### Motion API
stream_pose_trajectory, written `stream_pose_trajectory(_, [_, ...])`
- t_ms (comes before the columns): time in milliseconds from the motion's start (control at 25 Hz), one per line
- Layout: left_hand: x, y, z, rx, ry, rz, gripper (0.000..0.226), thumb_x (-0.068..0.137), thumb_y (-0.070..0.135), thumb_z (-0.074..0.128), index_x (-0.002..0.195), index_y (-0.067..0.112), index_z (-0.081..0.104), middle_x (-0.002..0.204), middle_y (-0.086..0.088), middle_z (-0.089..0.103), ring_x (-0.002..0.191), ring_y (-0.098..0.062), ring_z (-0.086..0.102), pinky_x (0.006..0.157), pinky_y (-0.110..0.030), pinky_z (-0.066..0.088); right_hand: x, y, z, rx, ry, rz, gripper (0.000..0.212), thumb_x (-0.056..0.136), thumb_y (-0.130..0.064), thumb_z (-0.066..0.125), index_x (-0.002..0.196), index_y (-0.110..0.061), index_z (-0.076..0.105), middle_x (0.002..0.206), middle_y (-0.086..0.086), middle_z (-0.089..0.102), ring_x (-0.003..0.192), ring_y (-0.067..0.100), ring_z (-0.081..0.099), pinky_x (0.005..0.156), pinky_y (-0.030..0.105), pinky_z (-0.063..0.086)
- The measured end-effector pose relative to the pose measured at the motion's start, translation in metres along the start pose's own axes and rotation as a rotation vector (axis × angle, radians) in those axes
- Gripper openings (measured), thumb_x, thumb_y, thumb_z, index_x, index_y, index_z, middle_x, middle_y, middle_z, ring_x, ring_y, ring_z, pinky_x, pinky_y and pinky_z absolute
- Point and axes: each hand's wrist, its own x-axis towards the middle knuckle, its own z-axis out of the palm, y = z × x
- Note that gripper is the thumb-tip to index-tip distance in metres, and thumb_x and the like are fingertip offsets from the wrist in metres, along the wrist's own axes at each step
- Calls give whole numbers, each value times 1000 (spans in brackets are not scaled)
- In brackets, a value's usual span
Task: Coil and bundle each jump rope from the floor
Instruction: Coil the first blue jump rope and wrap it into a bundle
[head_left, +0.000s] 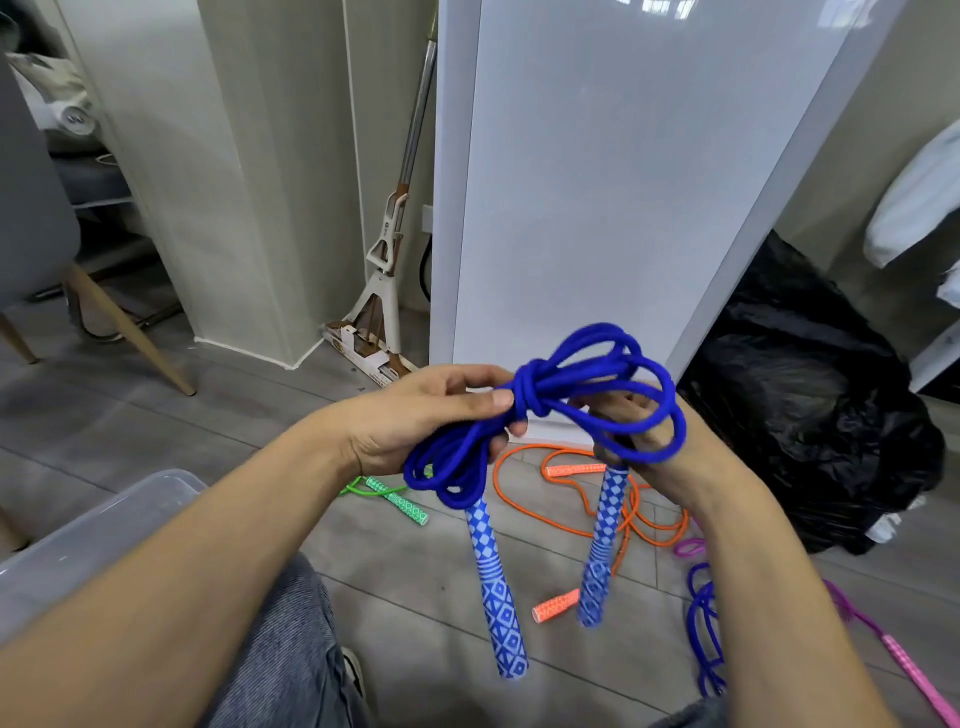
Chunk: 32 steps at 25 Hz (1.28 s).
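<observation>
Seen from above, a person's two bare forearms reach forward over a grey wood-look floor (405, 582), holding a blue rope (535, 395) in the air at the centre of the view. The rope is gathered into several loops with a wrap around its middle. The left hand (415, 421) pinches that wrapped middle, thumb on top and fingers curled beneath. The right hand (696, 467) is partly hidden behind the loops. Its fingers are curled and pass through the loops on that side, gripping them. Two patterned blue-and-white handles hang down from the bundle, one below the left hand (496, 587) and one below the right hand (600, 545), both clear of the floor.

Other ropes lie loose on the floor under and past the hands. An orange rope (556, 605) sprawls in open curves directly below the bundle. A green rope (397, 500) lies just to the left of it. A dark purple rope (698, 623) and a pink rope (909, 670) lie to the right, near the right forearm.

A clear plastic bin (104, 525) sits at the lower left, beside the person's grey trouser leg. Behind the hands stands a tall white panel (623, 182), with a mop (384, 291) leaning in the corner to its left and a black bag (810, 415) on the floor to its right. A wooden chair leg (130, 332) shows at the far left.
</observation>
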Motion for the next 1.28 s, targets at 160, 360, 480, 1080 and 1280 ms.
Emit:
stream_pose_trajectory(160, [13, -6, -2, -129, 346, 81, 30, 98, 13, 57, 125, 0, 59, 93, -11, 67, 74, -19, 63, 71, -30, 56, 3, 5, 6, 57, -91, 159, 27, 99, -26, 57, 89, -7, 74, 63, 8, 51, 51, 19, 45, 51, 26, 40])
stream_pose_trajectory(360, [17, -6, -14, -345, 551, 85, 15, 96, 4, 58, 109, 4, 64, 93, -9, 72, 88, -24, 71, 88, -41, 55, -8, 3, -5, -116, -172, 317, 22, 99, -19, 57, 101, -5, 74, 73, 10, 64, 57, 20, 56, 56, 31, 44])
stream_pose_trajectory(480, [17, -6, -19, -364, 562, 43, 17, 94, -1, 56, 109, 2, 63, 89, -8, 71, 94, -25, 71, 88, -47, 55, -8, -7, 0, -143, 31, 163, 20, 98, -23, 60, 94, -14, 79, 80, 4, 69, 69, 18, 62, 60, 21, 48])
stream_pose_trajectory(1080, [21, -9, 10, -57, 317, 71, 19, 98, 1, 53, 115, 7, 59, 99, -14, 64, 90, -24, 65, 84, -34, 56, 6, -7, 69, -187, 455, -201, 17, 98, -34, 60, 95, -20, 52, 76, 12, 66, 61, 23, 62, 64, 41, 51])
stream_pose_trajectory(1280, [20, -8, 15, -86, 416, 141, 27, 99, -2, 49, 126, 0, 55, 99, -8, 71, 88, -20, 68, 83, -31, 60, 2, -1, 90, -272, 631, -295, 18, 97, -33, 61, 94, -19, 50, 72, -4, 62, 62, 9, 59, 54, 14, 41])
